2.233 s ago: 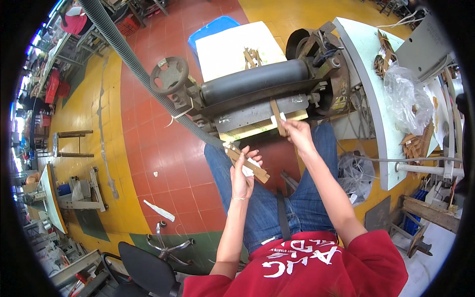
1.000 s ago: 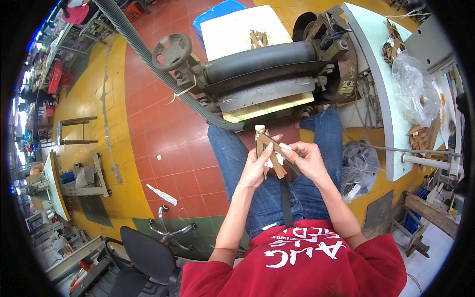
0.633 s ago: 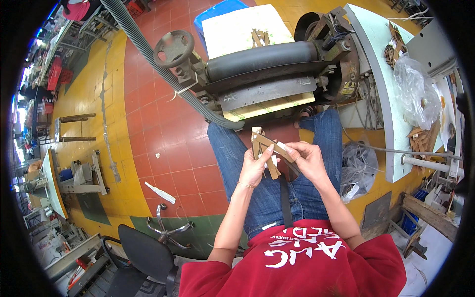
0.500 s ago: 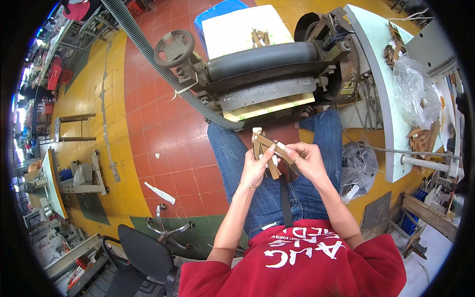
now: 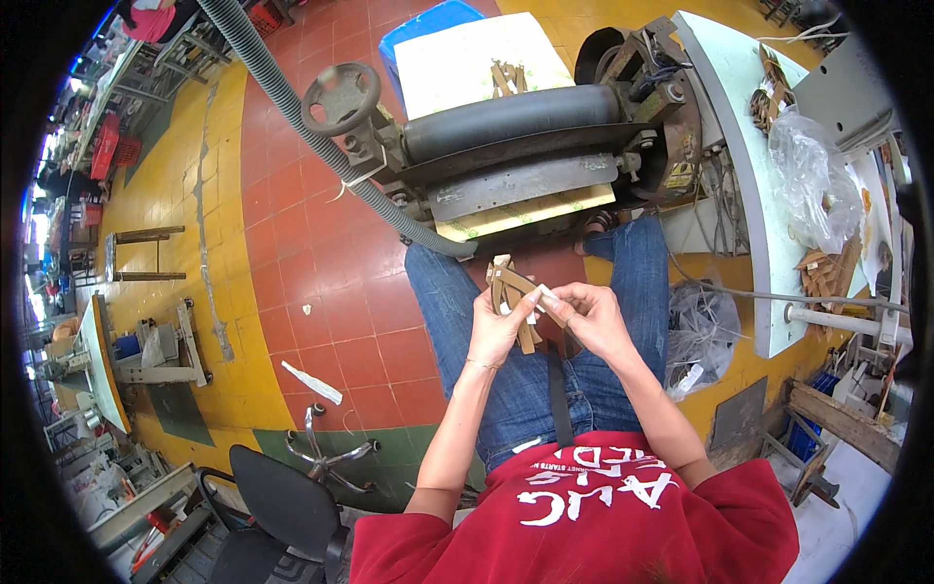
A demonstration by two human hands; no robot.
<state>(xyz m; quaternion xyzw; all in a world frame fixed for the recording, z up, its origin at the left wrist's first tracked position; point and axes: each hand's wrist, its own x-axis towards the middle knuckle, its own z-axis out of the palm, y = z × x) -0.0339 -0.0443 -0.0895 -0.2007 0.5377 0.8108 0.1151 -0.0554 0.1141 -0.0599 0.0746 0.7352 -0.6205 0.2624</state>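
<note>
Over my lap, my left hand [image 5: 493, 331] is closed on a small bunch of flat brown strips [image 5: 512, 282], which look like leather and have whitish ends. My right hand [image 5: 596, 317] pinches one brown strip [image 5: 558, 309] that runs across to the left hand. Both thumbs almost meet at a small white piece on the strips; whether it is tape or backing I cannot tell. Some strip ends hang below the left fingers. In front of my knees stands a machine with a dark roller [image 5: 511, 123] and a metal plate [image 5: 525, 187] before it.
Behind the roller, more brown strips [image 5: 508, 78] lie on a white sheet [image 5: 448, 63]. A handwheel [image 5: 341, 97] and a grey hose [image 5: 282, 107] flank the machine on the left. At right, a pale table [image 5: 728, 127] bears a plastic bag [image 5: 815, 175] and brown pieces [image 5: 825, 273].
My right hand has come slightly left, so its fingertips are closer to the left thumb at the white piece. The strips have shifted a little in my hands.
</note>
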